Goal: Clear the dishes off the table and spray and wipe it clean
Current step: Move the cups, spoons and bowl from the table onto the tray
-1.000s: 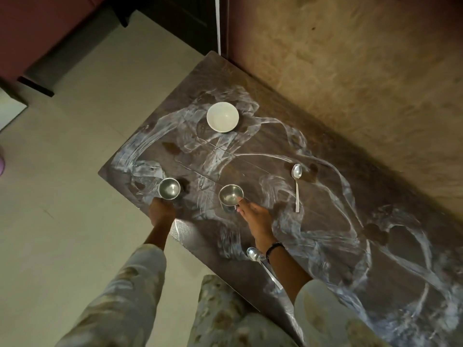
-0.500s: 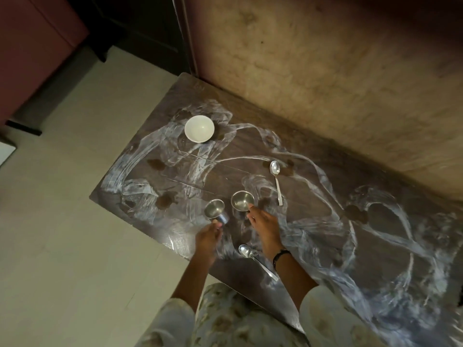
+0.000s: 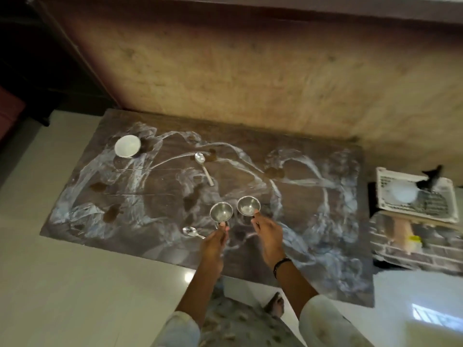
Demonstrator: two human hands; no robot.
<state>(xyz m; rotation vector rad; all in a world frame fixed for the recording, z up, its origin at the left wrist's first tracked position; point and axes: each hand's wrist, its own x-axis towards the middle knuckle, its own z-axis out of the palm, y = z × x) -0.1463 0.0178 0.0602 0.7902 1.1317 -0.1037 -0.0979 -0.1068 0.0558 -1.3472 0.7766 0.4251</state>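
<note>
Pale patterned sleeves (image 3: 323, 319), black wristband (image 3: 281, 263)

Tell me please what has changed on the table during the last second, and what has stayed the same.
The left hand carried its steel cup from the table's left edge toward the middle; it now sits beside the other steel cup, which the right hand holds by the rim. Both cups look lifted. The white bowl, the far spoon, the near spoon and the smeared table stayed as they were.
</note>
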